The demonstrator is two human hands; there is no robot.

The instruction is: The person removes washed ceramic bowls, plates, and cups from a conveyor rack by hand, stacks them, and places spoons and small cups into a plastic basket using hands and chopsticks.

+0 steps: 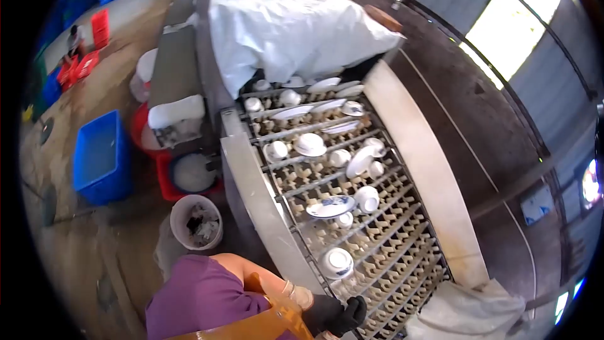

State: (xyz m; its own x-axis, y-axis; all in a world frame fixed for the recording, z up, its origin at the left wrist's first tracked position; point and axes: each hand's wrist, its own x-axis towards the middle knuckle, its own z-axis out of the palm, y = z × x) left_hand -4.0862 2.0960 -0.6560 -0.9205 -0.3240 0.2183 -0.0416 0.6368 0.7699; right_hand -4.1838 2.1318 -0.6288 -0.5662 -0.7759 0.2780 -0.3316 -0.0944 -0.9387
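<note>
Both hands wear dark gloves and meet at the bottom, beside the near left edge of a pegged dish conveyor (402, 245). My left hand (319, 313) reaches in from the left; its fingers are hidden. Against it, my right hand (350, 316) has curled fingers, and what they hold, if anything, cannot be made out. Just above the hands sits a white bowl (336, 262). Farther up lie a blue-patterned oval dish (331, 206), a small bowl (343, 220) and another bowl (367, 199). Several more bowls and plates stand toward a white sheet (289, 31).
On the left are a bucket of waste (196, 222), a red tub (165, 179) around a basin, and a blue bin (100, 157). A cloth (469, 315) hangs at the conveyor's near right corner. A person (75, 41) crouches far off by red crates.
</note>
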